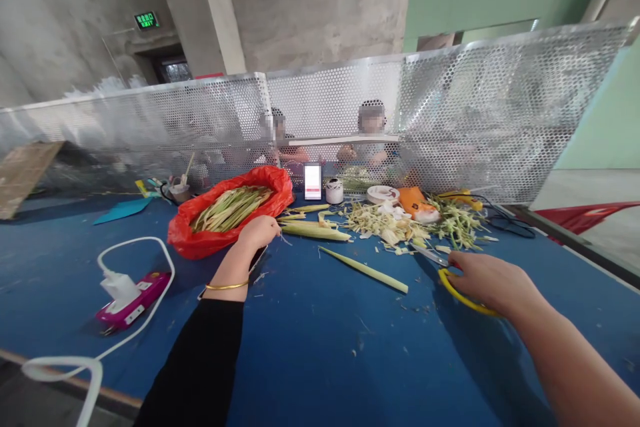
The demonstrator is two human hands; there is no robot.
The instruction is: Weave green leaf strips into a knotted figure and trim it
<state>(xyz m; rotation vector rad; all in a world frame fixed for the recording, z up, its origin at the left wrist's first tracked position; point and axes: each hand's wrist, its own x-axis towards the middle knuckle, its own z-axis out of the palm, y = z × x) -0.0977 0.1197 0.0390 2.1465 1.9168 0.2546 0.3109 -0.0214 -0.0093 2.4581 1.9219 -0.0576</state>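
My right hand (493, 280) is closed on a pair of scissors (450, 277) with yellow handles, the blades pointing toward a heap of pale plant scraps (390, 223). Beside a red plastic bag (200, 243), my left hand (257, 232) has its fingers closed. What they pinch is too small or hidden to name; thin fibres show by the fingertips. The bag is full of long green-yellow leaf strips (233, 208). Just right of my left hand lie thicker pale-green stalks (315, 233). One tapered stalk (367, 269) lies alone between my hands.
A phone (313, 181) stands upright by a small white can (334, 191). Tape (383, 194), an orange packet (416, 202) and green trimmings (457, 223) lie to the right. Left are a purple power strip (134, 300) and its white cable. A perforated metal screen (330, 100) separates me from two people.
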